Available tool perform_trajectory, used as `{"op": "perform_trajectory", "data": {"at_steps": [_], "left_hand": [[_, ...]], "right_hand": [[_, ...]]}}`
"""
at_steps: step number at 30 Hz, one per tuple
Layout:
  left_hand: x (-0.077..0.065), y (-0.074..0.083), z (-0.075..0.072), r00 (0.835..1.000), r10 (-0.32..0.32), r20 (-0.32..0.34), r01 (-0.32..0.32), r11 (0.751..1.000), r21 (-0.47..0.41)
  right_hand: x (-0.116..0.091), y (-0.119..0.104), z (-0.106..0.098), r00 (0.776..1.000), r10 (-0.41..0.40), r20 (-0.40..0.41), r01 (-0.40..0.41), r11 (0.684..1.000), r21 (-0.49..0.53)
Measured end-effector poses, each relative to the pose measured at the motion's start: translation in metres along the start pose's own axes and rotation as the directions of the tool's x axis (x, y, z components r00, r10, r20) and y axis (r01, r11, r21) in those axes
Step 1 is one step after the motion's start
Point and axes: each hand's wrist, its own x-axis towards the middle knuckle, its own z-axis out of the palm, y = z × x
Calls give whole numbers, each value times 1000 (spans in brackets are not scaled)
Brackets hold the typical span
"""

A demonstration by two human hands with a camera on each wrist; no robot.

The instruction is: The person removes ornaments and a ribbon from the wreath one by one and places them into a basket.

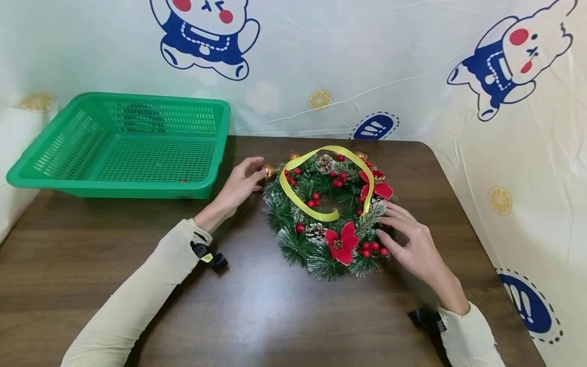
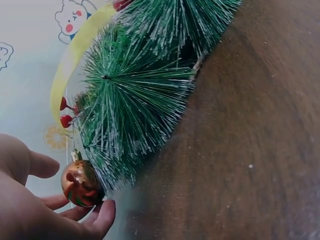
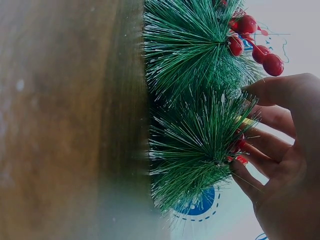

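A green Christmas wreath (image 1: 293,250) lies on the brown table, dressed with red berries, pine cones and red poinsettia flowers (image 1: 343,243). A loose yellow ribbon (image 1: 286,186) curves over its top. At the wreath's upper left, my left hand (image 1: 238,186) touches a gold bauble (image 1: 269,172). In the left wrist view the fingers lie under this bauble (image 2: 82,185), and the thumb stands apart from it. My right hand (image 1: 415,242) rests on the wreath's right side with fingers spread. The right wrist view shows those fingers touching the needles (image 3: 210,130), their tips partly hidden.
A green plastic basket (image 1: 219,148) stands at the back left of the table (image 1: 257,321). Two more gold baubles peek out behind the wreath. A printed cloth (image 1: 293,61) hangs along the back and right edges.
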Motion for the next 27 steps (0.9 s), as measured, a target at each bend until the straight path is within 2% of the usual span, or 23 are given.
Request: {"op": "perform_trajectory", "data": {"at_steps": [8, 20, 27], "left_hand": [[3, -8, 1, 999, 23, -31, -21, 996, 86], [-1, -4, 0, 997, 76, -23, -73, 991, 110], [-2, -1, 0, 997, 78, -21, -75, 992, 99]], "right_hand": [[1, 1, 0, 1000, -15, -8, 15, 1000, 3], [1, 0, 0, 1000, -9, -2, 9, 1000, 5], [1, 0, -1, 1000, -9, -3, 9, 1000, 0]]}}
